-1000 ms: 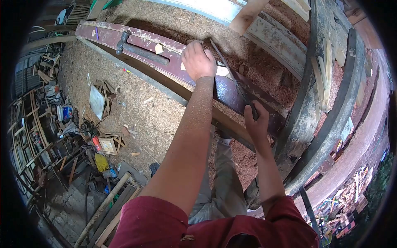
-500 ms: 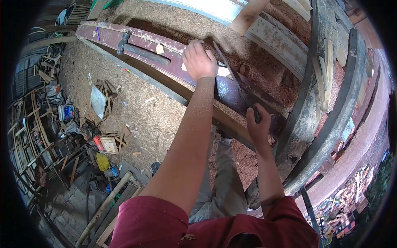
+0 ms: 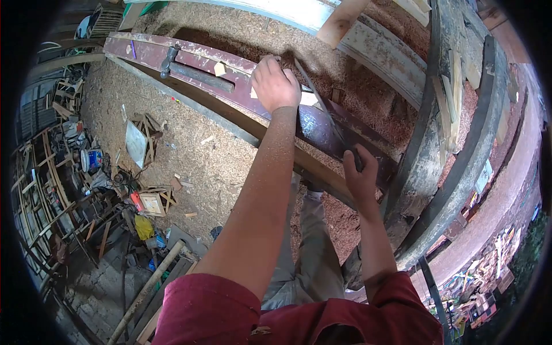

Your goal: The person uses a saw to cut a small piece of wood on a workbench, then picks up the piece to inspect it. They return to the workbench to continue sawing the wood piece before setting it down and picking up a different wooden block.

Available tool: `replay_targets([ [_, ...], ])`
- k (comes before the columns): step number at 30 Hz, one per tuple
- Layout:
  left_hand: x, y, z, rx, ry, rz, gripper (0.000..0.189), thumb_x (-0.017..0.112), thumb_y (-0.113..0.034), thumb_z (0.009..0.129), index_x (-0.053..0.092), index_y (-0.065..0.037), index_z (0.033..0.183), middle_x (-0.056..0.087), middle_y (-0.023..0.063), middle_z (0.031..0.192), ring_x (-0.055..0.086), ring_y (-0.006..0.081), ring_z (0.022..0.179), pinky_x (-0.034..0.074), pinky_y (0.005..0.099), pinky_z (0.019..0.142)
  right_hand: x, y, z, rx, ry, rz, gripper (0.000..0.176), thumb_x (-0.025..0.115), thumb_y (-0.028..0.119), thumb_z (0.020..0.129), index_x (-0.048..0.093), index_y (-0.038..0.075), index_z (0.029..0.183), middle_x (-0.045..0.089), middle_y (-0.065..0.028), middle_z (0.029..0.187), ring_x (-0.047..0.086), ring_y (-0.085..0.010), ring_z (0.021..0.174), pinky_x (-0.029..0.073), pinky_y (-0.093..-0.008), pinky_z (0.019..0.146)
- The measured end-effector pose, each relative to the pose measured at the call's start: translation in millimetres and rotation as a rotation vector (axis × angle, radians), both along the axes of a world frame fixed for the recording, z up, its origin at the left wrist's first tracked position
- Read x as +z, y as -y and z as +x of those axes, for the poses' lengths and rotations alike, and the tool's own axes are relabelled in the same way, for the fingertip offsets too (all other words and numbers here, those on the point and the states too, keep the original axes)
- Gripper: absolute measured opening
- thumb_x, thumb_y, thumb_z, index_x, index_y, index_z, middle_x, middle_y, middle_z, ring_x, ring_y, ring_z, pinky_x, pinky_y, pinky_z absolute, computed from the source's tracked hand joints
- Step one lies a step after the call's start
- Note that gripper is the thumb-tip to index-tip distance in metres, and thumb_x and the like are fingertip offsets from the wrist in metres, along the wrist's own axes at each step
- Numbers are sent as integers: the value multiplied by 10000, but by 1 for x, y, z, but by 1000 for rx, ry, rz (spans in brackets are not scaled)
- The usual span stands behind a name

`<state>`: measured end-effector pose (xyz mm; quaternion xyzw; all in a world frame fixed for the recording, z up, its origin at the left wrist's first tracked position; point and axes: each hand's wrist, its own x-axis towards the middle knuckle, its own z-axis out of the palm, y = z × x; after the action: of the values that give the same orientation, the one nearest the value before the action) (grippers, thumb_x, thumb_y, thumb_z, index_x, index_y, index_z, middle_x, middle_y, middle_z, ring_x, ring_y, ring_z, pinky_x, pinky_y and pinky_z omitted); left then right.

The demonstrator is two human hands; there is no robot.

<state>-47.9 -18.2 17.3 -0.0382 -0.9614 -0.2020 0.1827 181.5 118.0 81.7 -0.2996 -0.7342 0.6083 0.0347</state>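
maroon machine bed point(image 3: 230, 80) | tan sawdust point(image 3: 190, 149) | red sleeves point(image 3: 213, 310) | blade point(image 3: 322, 106) perhaps grey

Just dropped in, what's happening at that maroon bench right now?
A person in a red shirt stands at the maroon bench, sawdust all around. The left hand presses on a pale wood piece on it. The right hand grips the near end of a long thin tool, which runs up toward the left hand.

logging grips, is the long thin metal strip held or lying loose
Held. The right hand is closed around the near end of the metal strip; its far end runs up past the left hand.
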Motion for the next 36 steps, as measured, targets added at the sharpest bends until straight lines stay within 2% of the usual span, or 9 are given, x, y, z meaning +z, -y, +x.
replay_targets([
  [2, 0, 1, -1, 3, 17, -12, 364, 611, -177, 898, 607, -15, 1223, 626, 171, 1259, 568, 379, 1227, 405, 500, 1084, -5, -4, 11, 28, 48, -83, 265, 713, 141, 1010, 685, -92, 1132, 684, -8, 878, 601, -50, 790, 480, -240, 667],
  [5, 0, 0, 1, 12, 16, -13, 363, 611, -178, 899, 608, -14, 1222, 626, 174, 1255, 570, 381, 1221, 409, 501, 1077, -1, -4, -6, 95, 31, 159, 281, 724, 141, 1010, 683, -92, 1162, 693, -16, 901, 614, -58, 808, 496, -242, 691],
  [8, -3, 0, 0, 9, 6, -12, 368, 613, -181, 899, 606, -13, 1226, 626, 174, 1254, 570, 382, 1219, 411, 501, 1074, 0, 0, -3, -8, -69, 60, 214, 708, 138, 988, 623, -25, 879, 545, 37, 716, 466, -35, 711, 391, -267, 590],
  [16, 1, 0, 0, 15, 38, -29, 384, 620, -194, 896, 608, -14, 1234, 627, 170, 1257, 570, 371, 1226, 413, 498, 1072, 22, -6, 3, 28, -35, 103, 218, 701, 154, 1000, 637, -29, 899, 539, 30, 729, 468, -34, 730, 394, -263, 610],
  [20, -1, 0, -1, 10, 11, -21, 384, 615, -195, 898, 609, -14, 1237, 626, 168, 1266, 569, 370, 1230, 413, 497, 1072, 16, -12, 18, 29, 58, -37, 232, 710, 164, 1000, 642, -38, 907, 559, 21, 742, 476, -42, 735, 404, -266, 615],
  [23, -2, 0, 1, 15, 17, -37, 381, 611, -192, 900, 611, -14, 1236, 627, 168, 1272, 569, 371, 1233, 414, 498, 1071, 8, -1, 9, -58, -128, 129, 232, 722, 161, 991, 644, -43, 913, 568, 15, 743, 479, -44, 734, 411, -270, 615],
  [26, -3, 0, -1, 22, 15, -42, 379, 607, -189, 903, 611, -14, 1238, 629, 168, 1268, 569, 371, 1231, 414, 496, 1071, 12, -6, 3, 2, -74, 133, 227, 735, 153, 976, 644, -46, 915, 560, 13, 722, 480, -45, 727, 415, -277, 608],
  [32, -2, 0, 1, 19, 30, -56, 378, 607, -192, 907, 611, -17, 1242, 633, 169, 1265, 571, 370, 1231, 408, 497, 1079, 17, -8, 13, 8, 5, 2, 224, 730, 139, 970, 619, -32, 877, 522, 13, 694, 462, -45, 705, 398, -273, 592],
  [36, 1, -1, -1, 14, 37, -45, 387, 614, -203, 909, 608, -19, 1250, 629, 167, 1289, 568, 367, 1244, 401, 500, 1092, 12, -10, -7, 90, -38, 183, 226, 726, 140, 971, 611, -23, 864, 537, 11, 700, 468, -43, 704, 392, -267, 588],
])
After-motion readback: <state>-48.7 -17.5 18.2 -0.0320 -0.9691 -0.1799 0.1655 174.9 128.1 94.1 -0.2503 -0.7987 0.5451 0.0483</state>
